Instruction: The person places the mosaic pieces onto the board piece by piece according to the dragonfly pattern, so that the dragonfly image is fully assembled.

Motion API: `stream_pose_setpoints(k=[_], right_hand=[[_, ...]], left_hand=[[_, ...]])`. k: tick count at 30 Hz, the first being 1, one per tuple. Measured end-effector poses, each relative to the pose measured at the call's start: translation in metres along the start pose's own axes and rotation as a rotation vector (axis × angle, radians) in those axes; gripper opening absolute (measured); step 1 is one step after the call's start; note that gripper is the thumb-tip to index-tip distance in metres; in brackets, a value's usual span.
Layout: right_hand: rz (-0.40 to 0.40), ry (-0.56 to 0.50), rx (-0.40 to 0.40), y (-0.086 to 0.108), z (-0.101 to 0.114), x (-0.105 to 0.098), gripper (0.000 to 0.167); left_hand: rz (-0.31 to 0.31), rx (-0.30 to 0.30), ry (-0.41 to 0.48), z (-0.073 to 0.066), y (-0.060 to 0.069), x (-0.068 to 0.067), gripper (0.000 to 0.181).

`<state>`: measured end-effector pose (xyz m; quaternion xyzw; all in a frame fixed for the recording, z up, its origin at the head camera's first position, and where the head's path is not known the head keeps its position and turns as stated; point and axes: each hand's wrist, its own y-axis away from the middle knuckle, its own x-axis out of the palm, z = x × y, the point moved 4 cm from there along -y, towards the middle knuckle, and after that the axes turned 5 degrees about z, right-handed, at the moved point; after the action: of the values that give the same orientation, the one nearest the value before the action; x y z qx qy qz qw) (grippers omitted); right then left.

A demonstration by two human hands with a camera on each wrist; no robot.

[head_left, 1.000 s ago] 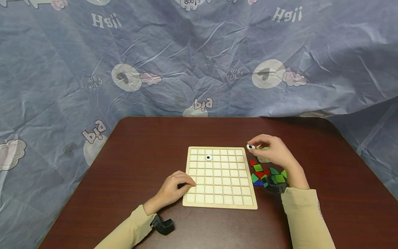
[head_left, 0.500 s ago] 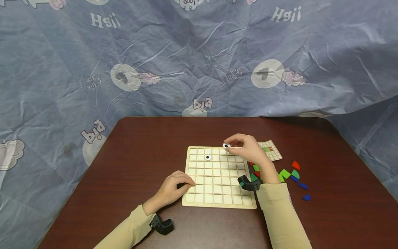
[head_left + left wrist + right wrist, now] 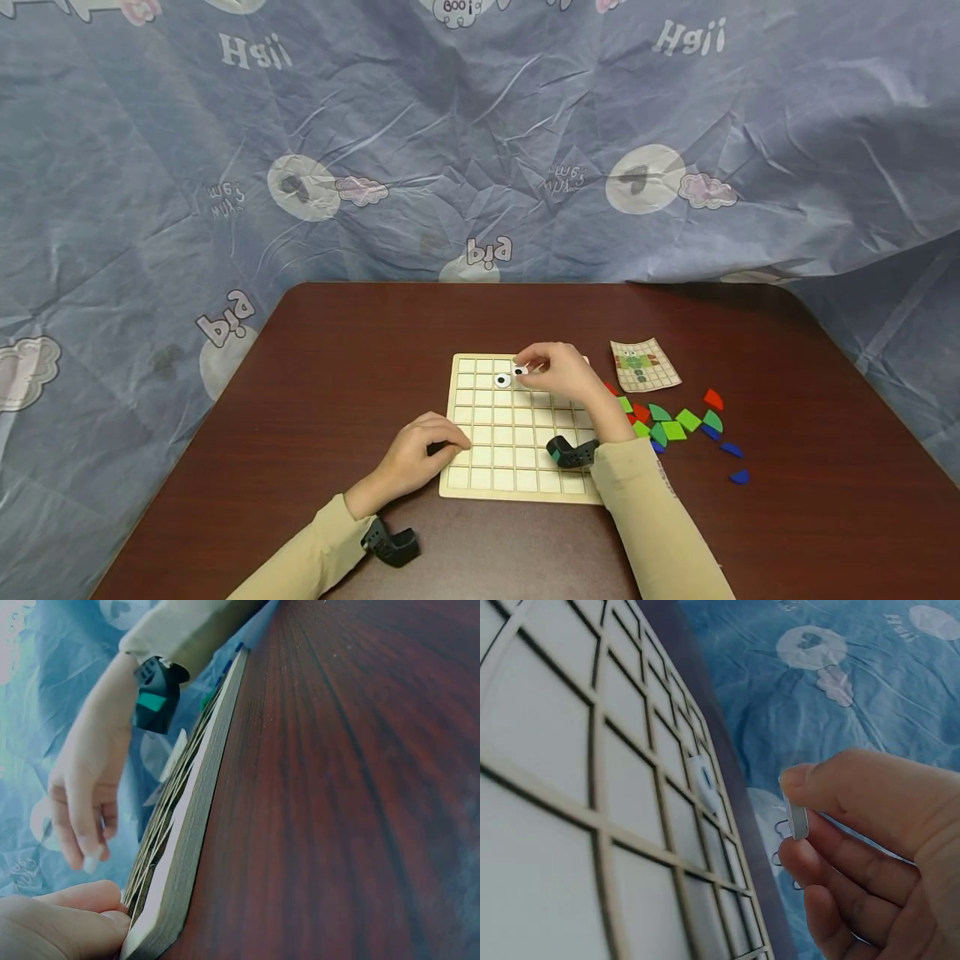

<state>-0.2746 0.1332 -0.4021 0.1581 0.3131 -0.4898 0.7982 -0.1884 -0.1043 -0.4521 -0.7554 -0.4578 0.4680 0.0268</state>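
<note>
A pale wooden grid board (image 3: 504, 435) lies on the table. One white eye piece with a black dot (image 3: 502, 380) sits in a cell near its far edge. Just right of it, the right hand (image 3: 566, 375) pinches a second eye piece (image 3: 520, 371) between thumb and finger; in the right wrist view that piece (image 3: 798, 820) is held above the board, apart from it. The left hand (image 3: 418, 454) rests at the board's left edge, its thumb and fingertips touching the rim, seen also in the left wrist view (image 3: 71, 919).
Right of the board are several red, green and blue pieces (image 3: 673, 430), partly hidden by the right arm. Behind them lies a pattern card (image 3: 645, 365). The brown table (image 3: 360, 350) ends at a blue printed cloth (image 3: 420, 150).
The right hand has moved left from beside the card to over the board's far part, carrying the eye piece. The card and loose pieces are uncovered. The left hand stays put.
</note>
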Motion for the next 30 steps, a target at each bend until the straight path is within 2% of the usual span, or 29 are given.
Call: stream_pose_setpoints(k=[8, 30], right_hand=[[0.003, 0.035, 0.062, -0.002, -0.013, 0.008, 0.026], [0.021, 0.062, 0.056, -0.002, -0.018, 0.013, 0.027]], left_hand=[[0.0, 0.003, 0.003, 0.0, 0.001, 0.001, 0.016], [0.001, 0.018, 0.011, 0.0, 0.0, 0.0, 0.015]])
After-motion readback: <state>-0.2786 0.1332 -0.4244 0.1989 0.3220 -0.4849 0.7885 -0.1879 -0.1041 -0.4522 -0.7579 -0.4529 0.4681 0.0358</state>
